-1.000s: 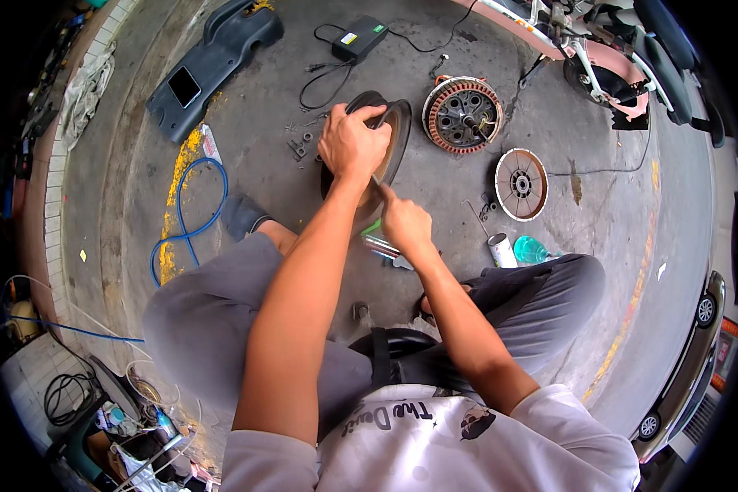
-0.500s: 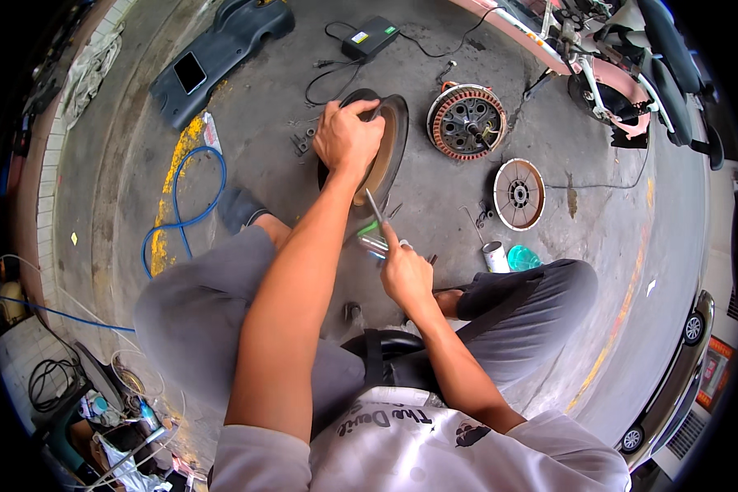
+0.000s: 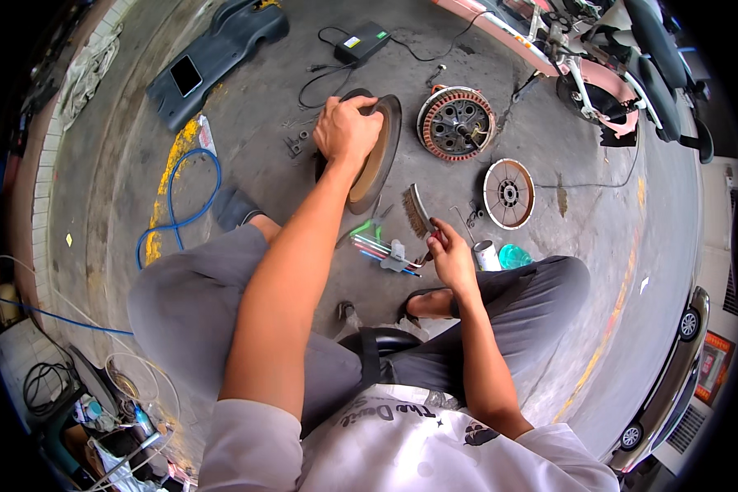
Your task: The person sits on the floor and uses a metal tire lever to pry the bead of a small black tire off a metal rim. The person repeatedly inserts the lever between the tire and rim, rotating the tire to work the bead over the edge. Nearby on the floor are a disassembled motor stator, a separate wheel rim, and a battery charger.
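Observation:
My left hand (image 3: 348, 131) is closed over the top edge of a wheel (image 3: 392, 135), which stands tilted on the floor with its brownish inner rim facing right. Its fingertips curl over the rim. In my right hand (image 3: 453, 256) is a wire brush (image 3: 416, 210), gripped by its handle, with the bristles turned left toward the wheel but apart from it. Below the brush lie a hex key set (image 3: 397, 256) in a grey holder and green-handled pliers (image 3: 359, 230). A motor stator (image 3: 457, 123) with copper windings lies beyond, near a round metal cover (image 3: 508, 194).
A white can (image 3: 487, 256) and a teal bowl (image 3: 515, 257) stand by my right knee. Small nuts (image 3: 295, 146) lie left of the wheel. Farther off are a black charger (image 3: 362, 43), a dark plastic panel (image 3: 221, 49), a blue hose (image 3: 172, 223) and a pink scooter (image 3: 611, 82).
My right hand has drawn the wire brush rightward, away from the wheel's lower rim, and its bristles now show. The hex keys have come into fuller view. My left hand still holds the wheel.

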{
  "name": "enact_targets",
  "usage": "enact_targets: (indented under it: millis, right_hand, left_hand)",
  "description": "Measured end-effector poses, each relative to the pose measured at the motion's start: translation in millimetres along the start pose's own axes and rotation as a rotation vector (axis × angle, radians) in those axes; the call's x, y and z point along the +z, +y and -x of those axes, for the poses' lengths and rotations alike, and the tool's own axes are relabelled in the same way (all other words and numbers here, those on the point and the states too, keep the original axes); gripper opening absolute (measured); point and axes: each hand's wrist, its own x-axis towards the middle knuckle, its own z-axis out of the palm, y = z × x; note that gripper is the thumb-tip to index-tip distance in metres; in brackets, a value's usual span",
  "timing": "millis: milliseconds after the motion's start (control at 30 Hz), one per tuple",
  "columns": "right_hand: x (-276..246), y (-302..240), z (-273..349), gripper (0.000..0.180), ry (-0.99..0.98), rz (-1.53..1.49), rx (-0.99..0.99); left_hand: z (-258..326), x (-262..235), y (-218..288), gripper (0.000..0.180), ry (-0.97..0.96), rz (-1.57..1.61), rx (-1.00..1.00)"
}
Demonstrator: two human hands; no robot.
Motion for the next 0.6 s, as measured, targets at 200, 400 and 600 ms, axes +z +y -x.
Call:
enact_targets:
  millis: [200,400,600]
  right_hand:
    - [8.7,38.3,-2.8,0.053,0.035,-0.330,0.126]
    - [-3.1,6.5,1.2,0.055,0.161,-0.413,0.102]
    - [-7.1,14.5,0.2,0.053,0.201,-0.439,0.019]
  left_hand:
    - [11.6,-11.6,7.7,0.101,-0.337,-0.202,0.311]
    - [114.9,0.8,-44.1,0.106,-0.110,0.031,0.122]
    - [127.0,-5.1,-23.7,0.077,-0.152,-0.179,0.141]
